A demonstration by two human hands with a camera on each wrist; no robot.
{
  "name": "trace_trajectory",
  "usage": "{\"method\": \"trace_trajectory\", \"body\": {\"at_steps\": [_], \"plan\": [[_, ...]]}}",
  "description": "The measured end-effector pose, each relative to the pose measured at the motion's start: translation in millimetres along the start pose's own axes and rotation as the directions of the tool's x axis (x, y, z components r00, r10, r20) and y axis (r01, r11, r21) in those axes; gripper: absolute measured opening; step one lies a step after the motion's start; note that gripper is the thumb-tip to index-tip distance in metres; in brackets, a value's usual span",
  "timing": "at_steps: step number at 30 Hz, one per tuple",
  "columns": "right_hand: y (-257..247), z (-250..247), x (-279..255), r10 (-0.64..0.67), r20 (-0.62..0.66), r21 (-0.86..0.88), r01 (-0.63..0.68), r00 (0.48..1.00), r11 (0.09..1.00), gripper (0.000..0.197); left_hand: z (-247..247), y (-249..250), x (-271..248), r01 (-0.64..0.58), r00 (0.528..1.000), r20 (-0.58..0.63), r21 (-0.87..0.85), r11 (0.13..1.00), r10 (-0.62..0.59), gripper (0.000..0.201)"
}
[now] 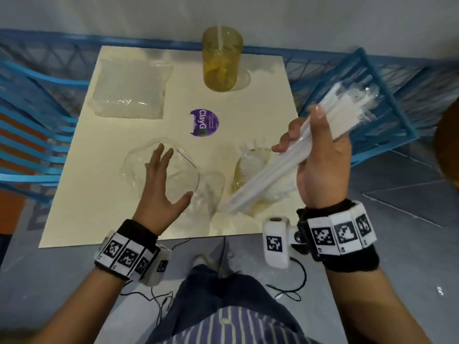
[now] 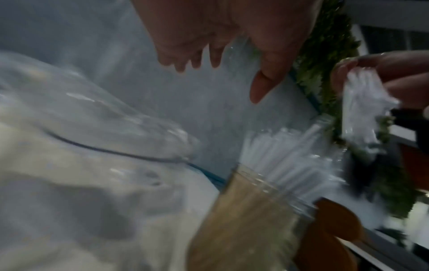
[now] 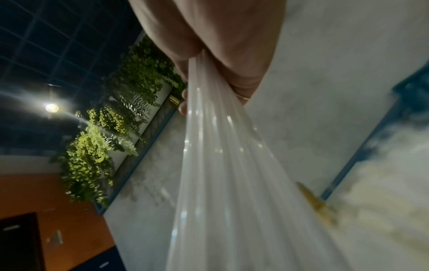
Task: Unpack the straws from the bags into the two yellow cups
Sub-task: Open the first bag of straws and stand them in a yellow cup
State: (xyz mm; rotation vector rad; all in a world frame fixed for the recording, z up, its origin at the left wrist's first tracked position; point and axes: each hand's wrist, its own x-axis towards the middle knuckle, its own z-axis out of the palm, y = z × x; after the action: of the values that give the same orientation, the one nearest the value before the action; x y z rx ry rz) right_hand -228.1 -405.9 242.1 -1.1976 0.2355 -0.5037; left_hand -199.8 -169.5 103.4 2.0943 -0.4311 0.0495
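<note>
My right hand (image 1: 306, 137) grips a bundle of white straws (image 1: 280, 167) slanting from lower left to upper right; crinkled clear plastic wraps its upper end (image 1: 357, 100). The bundle's lower end hangs in front of the near yellow cup (image 1: 244, 170), which holds several straws (image 2: 285, 157). My left hand (image 1: 166, 182) hovers with fingers spread over an empty clear bag (image 1: 139, 160) and holds nothing. The far yellow cup (image 1: 221, 58) stands at the table's back edge with one straw in it. In the right wrist view the straws (image 3: 220, 165) fan out from my palm.
A full clear bag (image 1: 129, 88) lies at the back left of the cream table (image 1: 260, 100). A purple round sticker (image 1: 204, 122) sits mid-table. Blue metal chairs (image 1: 367, 78) stand at the left and right. Black cables trail on the floor by my legs.
</note>
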Motion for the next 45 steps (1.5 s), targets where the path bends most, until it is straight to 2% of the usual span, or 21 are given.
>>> {"method": "trace_trajectory", "body": {"at_steps": [2,6,8,10,12,14,16,18,20,22,25,28,30,33,34,36,38,40,42,43,45], "plan": [[-9,-33,-3,-0.021,-0.023,-0.052,0.020,1.000,0.998,0.009,34,17,1,-0.014,0.993,0.119,-0.072,0.997,0.023,0.090],[-10,-73,0,-0.106,-0.030,-0.252,0.095,0.994,0.963,0.006,97,28,10,0.188,0.936,0.320,-0.097,0.977,-0.148,0.126],[-6,-84,3,-0.159,-0.020,-0.342,0.143,0.987,0.929,0.002,123,34,21,0.289,0.907,0.350,-0.111,0.951,-0.234,0.140],[-1,-86,7,-0.193,-0.015,-0.380,0.173,0.981,0.909,0.008,140,38,30,0.360,0.900,0.337,-0.221,0.906,-0.275,0.148],[2,-82,13,-0.229,-0.021,-0.352,0.207,0.973,0.913,0.011,150,32,34,0.394,0.901,0.310,-0.286,0.874,-0.304,0.137],[5,-72,20,-0.244,-0.038,-0.240,0.228,0.969,0.944,0.010,154,28,35,0.438,0.886,0.292,-0.271,0.857,-0.360,0.123],[18,-63,27,-0.208,-0.052,-0.144,0.198,0.977,0.970,0.009,155,28,34,0.421,0.890,0.304,-0.266,0.867,-0.339,0.117],[42,-63,29,-0.091,-0.052,-0.139,0.083,0.994,0.987,0.016,154,33,34,0.394,0.907,0.282,-0.301,0.869,-0.314,0.102],[75,-72,22,0.085,-0.006,-0.301,-0.083,0.996,0.950,0.029,152,36,34,0.367,0.918,0.272,-0.309,0.877,-0.288,0.097],[97,-85,13,0.220,0.049,-0.476,-0.170,0.974,0.863,0.025,153,36,33,0.351,0.921,0.274,-0.284,0.892,-0.275,0.108],[98,-94,14,0.244,0.134,-0.661,-0.097,0.960,0.745,0.018,152,35,33,0.367,0.913,0.283,-0.251,0.896,-0.295,0.116],[85,-93,15,0.269,0.239,-0.686,-0.034,0.933,0.727,0.009,152,36,34,0.378,0.911,0.268,-0.240,0.894,-0.313,0.112],[85,-92,15,0.258,0.281,-0.732,0.033,0.924,0.680,0.003,151,38,34,0.355,0.919,0.265,-0.239,0.904,-0.291,0.106],[93,-89,17,0.237,0.395,-0.862,0.270,0.887,0.429,0.021,150,39,34,0.324,0.929,0.266,-0.245,0.914,-0.258,0.089],[93,-89,19,0.212,0.410,-0.862,0.301,0.887,0.407,0.029,150,41,34,0.323,0.931,0.256,-0.248,0.913,-0.260,0.089],[82,-90,19,0.201,0.410,-0.862,0.306,0.890,0.404,0.063,149,43,34,0.342,0.925,0.251,-0.218,0.914,-0.286,0.098],[72,-95,15,0.149,0.429,-0.867,0.360,0.891,0.344,0.092,147,45,35,0.337,0.924,0.257,-0.193,0.921,-0.284,0.101],[64,-105,9,0.051,0.459,-0.850,0.422,0.887,0.317,0.099,144,42,36,0.314,0.916,0.310,-0.154,0.937,-0.256,0.116],[62,-121,1,-0.068,0.449,-0.820,0.441,0.891,0.365,0.101,136,34,33,0.297,0.894,0.374,-0.081,0.951,-0.248,0.141],[66,-129,-5,-0.117,0.389,-0.813,0.400,0.914,0.423,0.102,130,29,30,0.298,0.884,0.387,-0.035,0.954,-0.262,0.145],[87,-148,-21,-0.153,0.178,-0.794,0.234,0.972,0.561,0.101,111,16,23,0.235,0.902,0.354,0.074,0.969,-0.246,0.127]]}}
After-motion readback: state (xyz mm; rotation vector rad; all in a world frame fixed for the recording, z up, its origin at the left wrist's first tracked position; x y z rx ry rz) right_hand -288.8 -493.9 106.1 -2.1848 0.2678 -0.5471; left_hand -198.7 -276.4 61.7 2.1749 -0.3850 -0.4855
